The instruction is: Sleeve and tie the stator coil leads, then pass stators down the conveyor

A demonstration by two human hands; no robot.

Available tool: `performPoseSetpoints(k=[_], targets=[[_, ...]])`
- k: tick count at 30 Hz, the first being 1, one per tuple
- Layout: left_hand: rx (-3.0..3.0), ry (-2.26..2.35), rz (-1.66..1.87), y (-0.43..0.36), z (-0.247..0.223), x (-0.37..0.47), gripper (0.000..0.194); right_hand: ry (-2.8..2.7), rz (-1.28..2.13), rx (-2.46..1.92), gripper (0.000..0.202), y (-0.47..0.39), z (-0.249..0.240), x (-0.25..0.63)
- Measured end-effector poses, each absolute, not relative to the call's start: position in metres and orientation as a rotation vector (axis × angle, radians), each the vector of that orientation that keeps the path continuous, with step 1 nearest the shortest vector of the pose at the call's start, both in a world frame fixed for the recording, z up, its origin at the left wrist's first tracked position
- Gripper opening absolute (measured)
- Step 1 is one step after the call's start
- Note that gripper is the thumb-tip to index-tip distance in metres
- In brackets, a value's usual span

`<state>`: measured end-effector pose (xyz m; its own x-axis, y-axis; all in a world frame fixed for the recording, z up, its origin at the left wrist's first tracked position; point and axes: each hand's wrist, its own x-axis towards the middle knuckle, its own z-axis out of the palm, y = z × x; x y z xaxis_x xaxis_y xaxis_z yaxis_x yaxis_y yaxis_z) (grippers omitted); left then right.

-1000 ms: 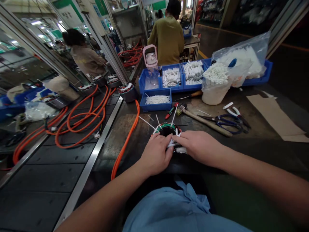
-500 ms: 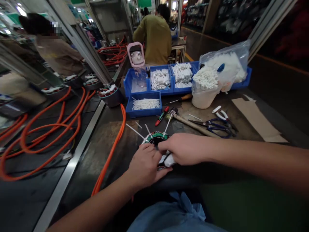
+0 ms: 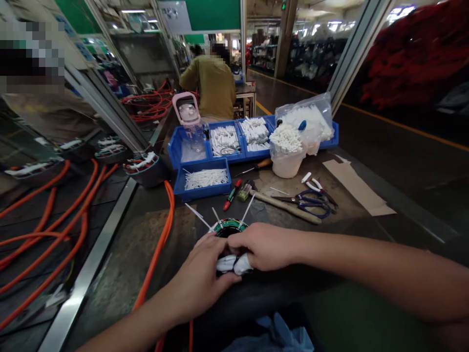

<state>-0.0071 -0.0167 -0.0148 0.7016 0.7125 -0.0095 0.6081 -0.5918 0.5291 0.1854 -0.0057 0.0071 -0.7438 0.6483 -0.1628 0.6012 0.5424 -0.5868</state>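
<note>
A ring-shaped wound part [image 3: 227,226], like a motor stator with a green and white rim, sits on the bench before me. Several thin white cable ties [image 3: 248,211] stick up from its far rim. My left hand [image 3: 200,274] is wrapped round its left side, thumb at the front. My right hand [image 3: 263,247] reaches in from the right, its fingers curled and pressed together over the ring's near part. White wrapped pieces [image 3: 226,264] show between the hands; the right fingertips and whatever they pinch are hidden.
Behind lie a blue tray of cable ties [image 3: 201,189], a marker [image 3: 232,194], a hammer [image 3: 289,205], scissors [image 3: 311,204] and a screwdriver [image 3: 263,163]. A tub of white sticks [image 3: 287,168] stands by blue bins. Orange cables [image 3: 161,244] run along the left. A co-worker [image 3: 212,85] sits ahead.
The camera view has tilted up and turned, so the bench appears lower and further left. Both hands stay on the ring; more of the white pieces shows between them.
</note>
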Motion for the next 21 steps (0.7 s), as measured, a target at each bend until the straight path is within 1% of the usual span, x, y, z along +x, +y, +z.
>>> performPoseSetpoints(k=[3, 6, 9, 12, 13, 15, 16, 18, 21], targets=[[2.29, 1.127, 0.259, -0.019, -0.012, 0.0, 0.028, -2.655, 0.944, -1.122, 0.016, -0.009, 0.005, 0.186], [2.252, 1.143, 0.331, -0.02, -0.012, 0.004, 0.025, -2.667, 0.924, -1.126, 0.018, -0.008, 0.006, 0.182], [2.286, 1.104, 0.349, -0.024, -0.012, 0.003, 0.025, -2.667, 0.862, -1.155, 0.016, -0.012, 0.005, 0.179], [2.416, 1.07, 0.356, -0.032, -0.018, -0.003, 0.021, -2.599, 0.784, -1.16, 0.014, -0.019, 0.0, 0.184], [2.478, 1.071, 0.391, -0.035, -0.021, -0.005, 0.022, -2.581, 0.821, -1.105, 0.015, -0.019, -0.002, 0.188], [2.604, 1.068, 0.504, -0.042, -0.03, -0.008, 0.031, -2.535, 0.957, -0.97, 0.014, -0.01, -0.005, 0.2], [2.657, 1.049, 0.569, -0.044, -0.034, -0.008, 0.035, -2.479, 0.979, -0.982, 0.012, 0.001, -0.007, 0.207], [2.716, 1.003, 0.679, -0.048, -0.038, -0.007, 0.04, -2.306, 0.856, -1.186, 0.011, 0.033, -0.008, 0.222], [2.734, 0.985, 0.755, -0.048, -0.038, -0.002, 0.037, -1.992, 0.467, -1.601, 0.026, 0.103, -0.012, 0.24]])
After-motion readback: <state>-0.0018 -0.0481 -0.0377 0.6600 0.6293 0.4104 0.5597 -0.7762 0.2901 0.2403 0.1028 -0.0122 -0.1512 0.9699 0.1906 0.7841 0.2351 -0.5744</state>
